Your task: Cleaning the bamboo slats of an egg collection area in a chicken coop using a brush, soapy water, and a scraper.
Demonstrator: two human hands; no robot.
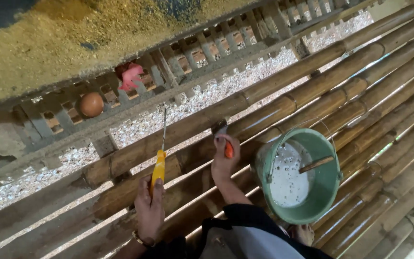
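A brown egg (91, 104) on the slatted rack (178, 72) — green bucket (329, 192) nearby.

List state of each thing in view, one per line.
left hand: gripping yellow-handled tool, blade pointing up
right hand: gripping orange-handled tool, head against the bamboo pole
bucket: upright on the poles, open, white liquid inside, stick resting in it
egg: whole, lying on the slatted tray

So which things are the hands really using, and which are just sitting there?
In use:
left hand holding yellow-handled tool
right hand holding orange-handled tool
bamboo pole

Just there:
green bucket with a stick
brown egg
pink scrap
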